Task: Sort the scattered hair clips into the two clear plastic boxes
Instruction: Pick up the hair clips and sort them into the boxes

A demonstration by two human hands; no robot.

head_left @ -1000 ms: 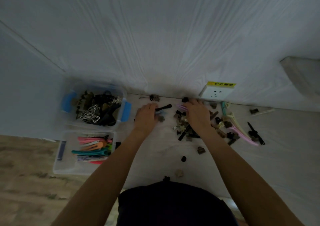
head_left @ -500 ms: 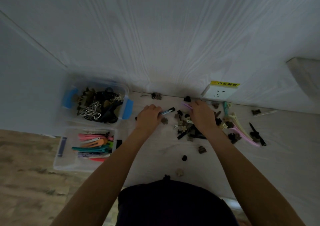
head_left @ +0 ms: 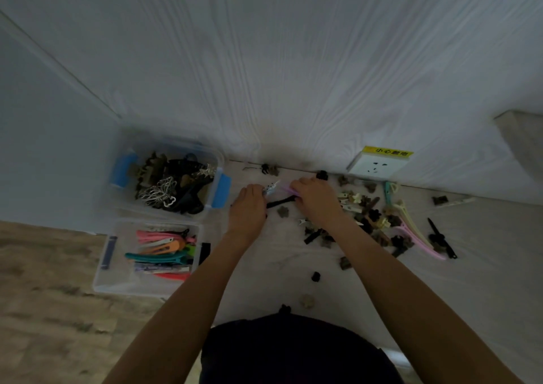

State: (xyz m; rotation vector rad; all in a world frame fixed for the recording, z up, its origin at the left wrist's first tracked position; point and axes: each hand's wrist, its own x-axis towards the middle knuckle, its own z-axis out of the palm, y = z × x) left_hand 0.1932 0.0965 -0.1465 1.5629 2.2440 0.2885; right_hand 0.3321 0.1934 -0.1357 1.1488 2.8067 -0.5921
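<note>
While both hands work near the wall edge of the pale floor mat (head_left: 293, 254), I see the left hand (head_left: 248, 207) with fingers curled around long clips: a black clip (head_left: 280, 202) sticks out of it to the right, and a pale speckled clip (head_left: 271, 188) shows at its fingertips. My right hand (head_left: 316, 200) has its fingers curled onto a thin lilac clip (head_left: 289, 190), which points left toward the other hand; the two hands are just beside each other.

Most loose clips (head_left: 373, 216) lie in a scattered heap to the right of that hand, small brown and black claw clips mixed with cream ones. Long pink and cream clips (head_left: 417, 236) and a black one lie farther right. A few small single clips sit nearer my body, well apart from the heap.

At the mat's left edge stand two clear boxes. The far box (head_left: 211, 160), with blue latches, holds dark claw clips and silver ones. The near box (head_left: 117, 283) holds long flat clips in pink, orange, teal and red.

A white wall socket (head_left: 379, 167) with a yellow label sits low on the wall beyond the heap.
</note>
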